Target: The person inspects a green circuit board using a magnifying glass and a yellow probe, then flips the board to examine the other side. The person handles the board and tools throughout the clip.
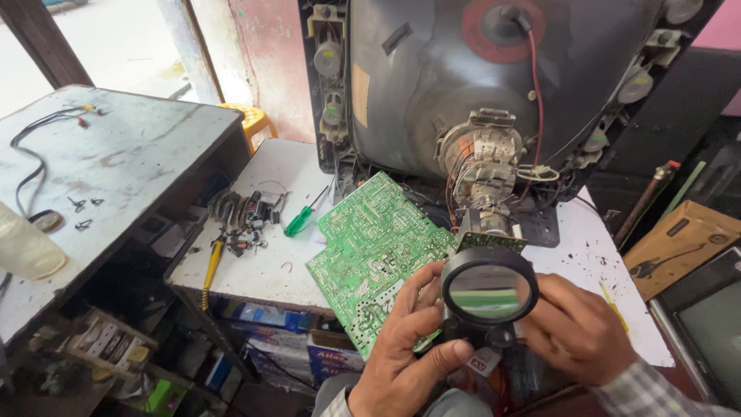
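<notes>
Just beyond both hands, filling the far side of the white bench (270,270): an opened tube television (432,85), back cover off, grey glass funnel bare, red lead running to its cap, neck and coil assembly (482,166) pointing straight toward the hands. Risk judged from this: knuckles close under the exposed neck and wiring, so a jolt forward could knock the fragile neck or brush bare contacts.

Between television and hands, tilted and overhanging the bench edge: green circuit board (370,255), solder side up. Left hand (401,351) curled around its near edge, fingers spread onto the board face, thumb hooked beneath toward the magnifier. Board appears propped mostly by that grip, so a loosened hold could let it slide off the bench or tug the wires running back to the set.

Directly between the hands, over the board's right corner: round black-rimmed magnifier (489,292). Right hand (575,332) closed around its right side and lower body, fingers wrapped, palm hidden; exact grip beneath cannot be told.

Well to the left of the left hand: green-handled screwdriver (299,221), a heap of small loose components (243,216), a yellow-handled tool (212,266) at the bench edge, able to roll off if bumped.
</notes>
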